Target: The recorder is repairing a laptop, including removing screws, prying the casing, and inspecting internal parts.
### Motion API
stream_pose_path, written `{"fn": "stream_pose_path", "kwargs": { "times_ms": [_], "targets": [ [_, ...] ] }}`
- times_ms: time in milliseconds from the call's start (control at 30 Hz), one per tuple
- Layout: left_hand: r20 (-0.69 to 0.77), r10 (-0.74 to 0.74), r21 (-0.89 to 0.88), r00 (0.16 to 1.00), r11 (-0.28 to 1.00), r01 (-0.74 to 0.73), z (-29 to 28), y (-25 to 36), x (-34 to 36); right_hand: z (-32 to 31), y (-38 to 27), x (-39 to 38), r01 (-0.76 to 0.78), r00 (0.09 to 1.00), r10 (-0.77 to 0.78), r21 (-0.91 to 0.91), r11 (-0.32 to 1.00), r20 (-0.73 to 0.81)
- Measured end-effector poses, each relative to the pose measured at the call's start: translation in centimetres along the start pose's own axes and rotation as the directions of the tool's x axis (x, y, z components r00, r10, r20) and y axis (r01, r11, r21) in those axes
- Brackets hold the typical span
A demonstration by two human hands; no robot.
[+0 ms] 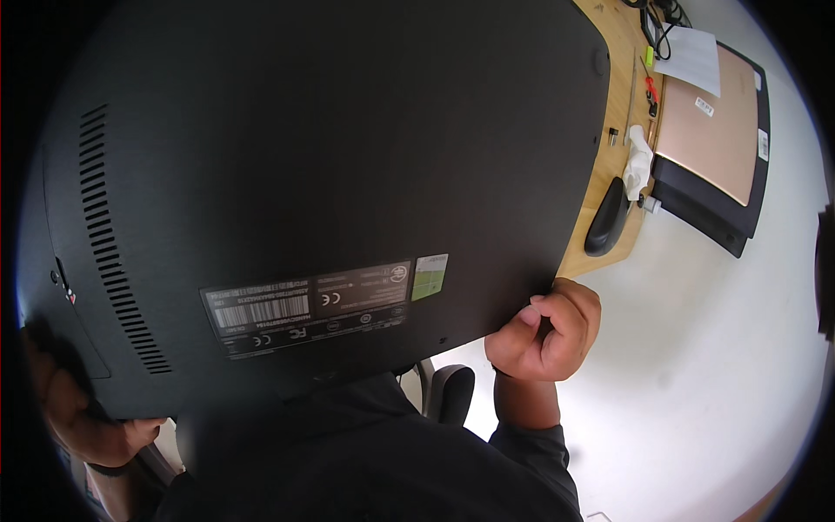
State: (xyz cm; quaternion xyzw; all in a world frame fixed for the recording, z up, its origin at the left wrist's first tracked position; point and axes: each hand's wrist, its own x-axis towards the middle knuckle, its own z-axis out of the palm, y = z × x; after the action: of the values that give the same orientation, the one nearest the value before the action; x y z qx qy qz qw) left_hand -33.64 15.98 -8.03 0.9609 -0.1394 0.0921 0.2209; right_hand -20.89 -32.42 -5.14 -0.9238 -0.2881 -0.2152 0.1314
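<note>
A large black laptop (348,174), its underside facing me, fills most of the view. It has a long row of vent slots (122,244) on the left, plus a grey printed label (309,309) and a small green sticker (429,278) near its close edge. My left hand (96,426) grips the laptop's lower left corner, with some fingers dark and partly hidden at the rim. At the lower right corner my right hand (552,335) is closed on the edge, thumb and curled forefinger together. The laptop's other face is hidden.
Beyond the right edge, a wooden table (600,235) carries a black computer mouse (607,217), a crumpled white tissue (638,161), a red screwdriver (650,85) and cables. Farther right lie a rose-gold laptop lid (718,130) and white paper (691,56). A black chair armrest (452,391) is below.
</note>
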Motion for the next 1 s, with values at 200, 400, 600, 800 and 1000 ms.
{"fn": "stream_pose_path", "kwargs": {
  "times_ms": [200, 400, 600, 800, 1000],
  "targets": [
    [0.093, -0.022, 0.035, 0.995, 0.999, 0.019, 0.3, 0.0, -0.4, -0.1, 0.6, 1.5, 0.001, 0.993, -0.008, 0.060, 0.998, 0.117],
    [0.199, -0.076, -0.134, 0.977, 0.985, 0.104, -0.6, -0.3, -0.6, 0.1, 1.3, 2.1, 0.027, 0.989, -0.044, 0.117, 0.993, 0.142],
    [0.168, -0.068, -0.070, 0.984, 0.994, 0.080, -0.5, 0.0, -0.9, 0.1, 1.6, 2.0, 0.034, 0.984, -0.056, 0.134, 0.990, 0.168],
    [0.153, -0.064, -0.033, 0.986, 0.997, 0.070, -0.4, 0.2, -1.0, -0.6, 1.8, 1.7, 0.027, 0.975, -0.065, 0.173, 0.985, 0.214],
    [0.118, -0.045, 0.034, 0.992, 0.999, 0.041, -0.2, 0.2, -0.9, -0.4, 1.5, 0.2, -0.030, 0.993, 0.001, 0.239, 0.971, 0.120]
  ]
}}
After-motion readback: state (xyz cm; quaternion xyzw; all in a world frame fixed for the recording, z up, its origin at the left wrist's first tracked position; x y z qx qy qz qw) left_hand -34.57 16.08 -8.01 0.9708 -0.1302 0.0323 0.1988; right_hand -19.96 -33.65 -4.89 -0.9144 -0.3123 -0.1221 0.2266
